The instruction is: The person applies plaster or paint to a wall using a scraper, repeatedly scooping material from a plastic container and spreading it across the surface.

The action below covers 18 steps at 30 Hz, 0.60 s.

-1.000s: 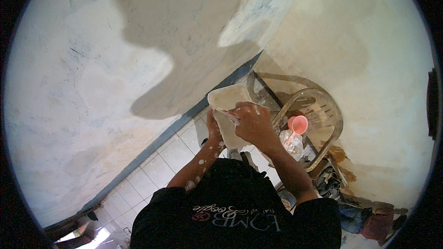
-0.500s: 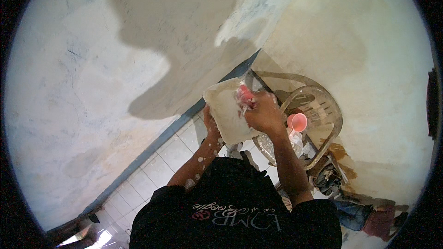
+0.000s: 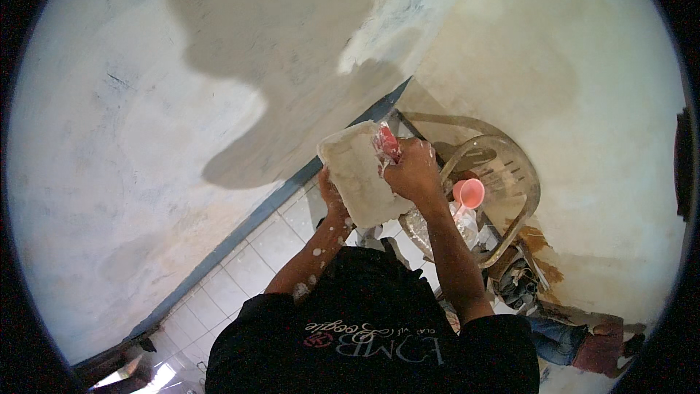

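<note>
My left hand (image 3: pixel 332 194) grips the left side of a shallow, rectangular pale tub (image 3: pixel 357 175), its fingers partly hidden underneath. Whitish residue coats the tub's inside. In my right hand (image 3: pixel 417 173) is a small red tool (image 3: pixel 389 143) smeared with white paste, held over the tub's far right corner. Its working end is too covered in paste to make out. White splashes dot my left forearm, and there is paste on my right fingers.
A dirty plastic armchair (image 3: pixel 536 168) stands in the corner to the right. On it are a pink dipper (image 3: pixel 470 193) and a clear plastic bag (image 3: pixel 467 228). Patchy walls meet ahead, with a blue-grey strip (image 3: pixel 255 211) above white floor tiles (image 3: pixel 248 270). Clothes (image 3: pixel 561 339) lie at lower right.
My right hand has shifted slightly up and left with the red tool, which now sits closer to the tub's far corner. The tub has tilted a little.
</note>
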{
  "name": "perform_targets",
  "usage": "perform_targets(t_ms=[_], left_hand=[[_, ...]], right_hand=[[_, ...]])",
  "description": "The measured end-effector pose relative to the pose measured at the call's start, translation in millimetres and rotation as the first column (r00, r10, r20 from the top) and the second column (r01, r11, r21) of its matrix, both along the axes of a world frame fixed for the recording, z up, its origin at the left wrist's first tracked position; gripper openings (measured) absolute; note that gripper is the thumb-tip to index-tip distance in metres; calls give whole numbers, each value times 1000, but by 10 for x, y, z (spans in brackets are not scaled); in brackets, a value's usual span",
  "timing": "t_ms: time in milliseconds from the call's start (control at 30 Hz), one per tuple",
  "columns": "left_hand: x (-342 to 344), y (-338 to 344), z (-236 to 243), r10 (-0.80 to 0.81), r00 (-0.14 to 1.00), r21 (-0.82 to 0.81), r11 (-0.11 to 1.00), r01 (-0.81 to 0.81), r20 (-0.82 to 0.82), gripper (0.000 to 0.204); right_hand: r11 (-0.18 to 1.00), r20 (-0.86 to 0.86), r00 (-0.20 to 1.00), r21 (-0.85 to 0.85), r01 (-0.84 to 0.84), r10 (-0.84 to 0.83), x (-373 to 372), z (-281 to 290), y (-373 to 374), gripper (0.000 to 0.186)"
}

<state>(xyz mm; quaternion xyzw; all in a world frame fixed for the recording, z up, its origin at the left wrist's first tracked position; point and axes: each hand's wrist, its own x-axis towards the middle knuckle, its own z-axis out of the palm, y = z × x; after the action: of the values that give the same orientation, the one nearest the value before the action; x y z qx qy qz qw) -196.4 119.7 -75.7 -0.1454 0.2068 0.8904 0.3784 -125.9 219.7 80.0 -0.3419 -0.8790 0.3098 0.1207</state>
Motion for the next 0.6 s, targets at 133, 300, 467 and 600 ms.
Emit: perform_targets(t_ms=[133, 300, 467, 600], left_hand=[[10, -14, 209, -80, 995, 17, 997, 81, -54, 63], [12, -61, 533, -100, 991, 5, 995, 101, -87, 66], [-16, -76, 543, -130, 985, -62, 990, 123, -118, 66], [-89, -47, 114, 52, 996, 58, 997, -47, -76, 54]], right_hand=[[982, -60, 991, 157, -106, 117, -18, 0, -113, 22], [996, 67, 997, -89, 30, -24, -30, -79, -25, 22], [988, -51, 992, -88, -124, 120, -75, -37, -92, 22], [999, 47, 999, -23, -24, 25, -94, -22, -85, 23]])
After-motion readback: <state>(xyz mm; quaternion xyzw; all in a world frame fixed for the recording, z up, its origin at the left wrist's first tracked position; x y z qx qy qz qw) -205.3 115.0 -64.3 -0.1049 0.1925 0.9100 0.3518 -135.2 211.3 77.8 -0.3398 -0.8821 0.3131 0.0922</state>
